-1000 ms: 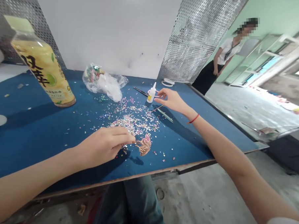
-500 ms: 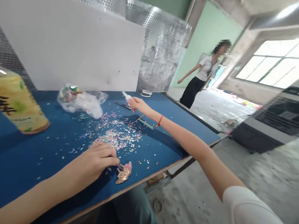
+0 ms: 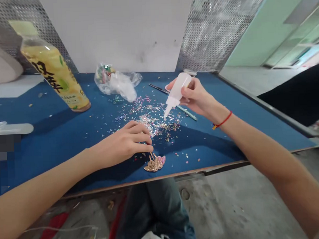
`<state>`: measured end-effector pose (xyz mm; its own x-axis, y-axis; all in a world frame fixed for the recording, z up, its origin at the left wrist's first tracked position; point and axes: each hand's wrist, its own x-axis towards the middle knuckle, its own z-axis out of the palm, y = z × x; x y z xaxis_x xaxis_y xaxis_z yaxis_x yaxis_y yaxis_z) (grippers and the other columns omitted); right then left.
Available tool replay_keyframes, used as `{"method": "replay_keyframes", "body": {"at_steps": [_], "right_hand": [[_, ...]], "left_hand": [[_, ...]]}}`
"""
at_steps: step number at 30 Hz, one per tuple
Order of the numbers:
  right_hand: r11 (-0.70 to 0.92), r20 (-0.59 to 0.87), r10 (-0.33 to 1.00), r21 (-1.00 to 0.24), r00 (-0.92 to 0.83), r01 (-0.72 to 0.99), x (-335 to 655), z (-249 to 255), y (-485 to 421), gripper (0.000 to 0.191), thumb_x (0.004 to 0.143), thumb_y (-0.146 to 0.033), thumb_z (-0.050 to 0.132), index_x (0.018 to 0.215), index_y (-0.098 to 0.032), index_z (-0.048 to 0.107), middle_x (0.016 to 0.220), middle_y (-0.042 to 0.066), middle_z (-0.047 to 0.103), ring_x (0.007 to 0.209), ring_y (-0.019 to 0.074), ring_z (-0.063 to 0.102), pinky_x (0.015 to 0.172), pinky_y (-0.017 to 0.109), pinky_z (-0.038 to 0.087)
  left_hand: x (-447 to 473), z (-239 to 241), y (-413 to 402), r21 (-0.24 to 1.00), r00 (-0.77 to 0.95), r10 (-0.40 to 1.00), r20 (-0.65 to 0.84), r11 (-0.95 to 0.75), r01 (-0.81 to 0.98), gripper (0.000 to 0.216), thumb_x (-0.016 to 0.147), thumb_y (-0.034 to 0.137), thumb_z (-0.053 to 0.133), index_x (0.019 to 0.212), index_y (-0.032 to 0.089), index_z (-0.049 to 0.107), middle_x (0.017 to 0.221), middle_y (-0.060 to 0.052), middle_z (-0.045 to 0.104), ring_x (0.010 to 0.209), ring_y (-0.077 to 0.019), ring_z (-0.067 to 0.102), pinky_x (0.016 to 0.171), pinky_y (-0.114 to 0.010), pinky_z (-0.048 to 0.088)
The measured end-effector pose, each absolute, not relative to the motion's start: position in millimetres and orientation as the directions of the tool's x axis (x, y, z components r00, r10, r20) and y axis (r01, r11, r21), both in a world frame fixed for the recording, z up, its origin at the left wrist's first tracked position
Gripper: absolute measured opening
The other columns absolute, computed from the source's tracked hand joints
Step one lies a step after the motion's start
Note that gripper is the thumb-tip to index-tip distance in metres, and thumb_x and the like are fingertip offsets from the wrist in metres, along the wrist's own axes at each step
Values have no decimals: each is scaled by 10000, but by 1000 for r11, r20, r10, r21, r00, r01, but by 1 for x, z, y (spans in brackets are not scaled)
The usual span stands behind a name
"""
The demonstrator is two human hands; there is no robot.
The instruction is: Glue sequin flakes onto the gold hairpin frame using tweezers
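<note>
My left hand (image 3: 129, 143) rests on the blue table (image 3: 44, 138), its fingertips pinched on the stem of a small gold fan-shaped ornament (image 3: 154, 163) near the front edge. My right hand (image 3: 198, 96) is closed round a small white glue bottle (image 3: 175, 94), held in the air with its nozzle tilted down and left over a scatter of shiny sequins (image 3: 151, 118). The nozzle tip is above the sequins and apart from the ornament.
A yellow drink bottle (image 3: 54, 73) stands at the back left. A crumpled clear plastic bag (image 3: 118, 82) lies at the back centre. Thin dark tools (image 3: 158, 88) lie behind the right hand. A white board and perforated metal panels (image 3: 213, 29) back the table.
My right hand has lifted the glue bottle off the table and brought it nearer, nozzle pointing down. The left hand stays on the ornament. The view has swung back toward the table.
</note>
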<state>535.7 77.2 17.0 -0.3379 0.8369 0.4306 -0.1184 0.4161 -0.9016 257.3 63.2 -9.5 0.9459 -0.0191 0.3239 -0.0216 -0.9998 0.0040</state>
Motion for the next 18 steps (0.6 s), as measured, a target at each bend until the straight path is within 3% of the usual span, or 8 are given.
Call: {"method": "replay_keyframes", "body": {"at_steps": [3, 6, 8, 11, 14, 18], "right_hand": [[408, 434, 738, -897, -516, -171, 525, 13, 69, 422, 794, -528, 742, 904, -122, 713, 656, -30, 556, 495, 11, 360, 414, 158, 293], [418, 427, 639, -891, -640, -178, 515, 9, 59, 373, 728, -423, 828, 931, -121, 746, 913, 32, 661, 735, 59, 596, 582, 150, 474], [406, 403, 620, -899, -673, -165, 510, 8, 51, 354, 707, -320, 855, 989, -129, 758, 961, 44, 701, 829, 96, 656, 671, 177, 528], [354, 374, 676, -920, -634, -166, 506, 9, 39, 369, 725, -320, 834, 1048, -159, 758, 882, 25, 742, 735, 98, 681, 647, 198, 551], [349, 325, 691, -932, -646, -95, 504, 11, 28, 367, 751, -395, 794, 1044, -178, 756, 864, 29, 749, 762, 132, 700, 670, 246, 575], [427, 317, 715, -903, -623, 31, 500, 13, 19, 357, 771, -489, 747, 933, -170, 749, 776, 9, 720, 681, 114, 657, 628, 252, 546]], "left_hand": [[255, -14, 64, -3, 943, -29, 331, -1000, -30, 271, 1005, 109, 415, 1065, 212, 659, 1065, -19, 716, 1109, -196, 549, 999, -359, 328], [255, -16, 67, 5, 934, -13, 356, -1000, -16, 241, 1011, 138, 431, 1089, 213, 646, 1069, -20, 713, 1090, -190, 562, 980, -354, 349], [257, -16, 67, 12, 896, 40, 443, -999, 38, 183, 995, 145, 482, 1046, 205, 647, 1017, -11, 719, 1042, -173, 580, 945, -317, 391], [259, -13, 63, 152, 798, 239, 554, -971, 185, 139, 976, 154, 528, 1020, 186, 656, 948, -10, 705, 951, -138, 598, 853, -238, 446], [260, -9, 53, 359, 756, 429, 495, -893, 271, 227, 1020, 217, 439, 1086, 179, 652, 993, -26, 691, 913, -124, 616, 814, -215, 453], [261, -9, 45, 466, 794, 429, 431, -859, 211, 414, 1055, 423, 289, 1232, 204, 592, 1130, -51, 676, 952, -155, 627, 855, -241, 467]]}}
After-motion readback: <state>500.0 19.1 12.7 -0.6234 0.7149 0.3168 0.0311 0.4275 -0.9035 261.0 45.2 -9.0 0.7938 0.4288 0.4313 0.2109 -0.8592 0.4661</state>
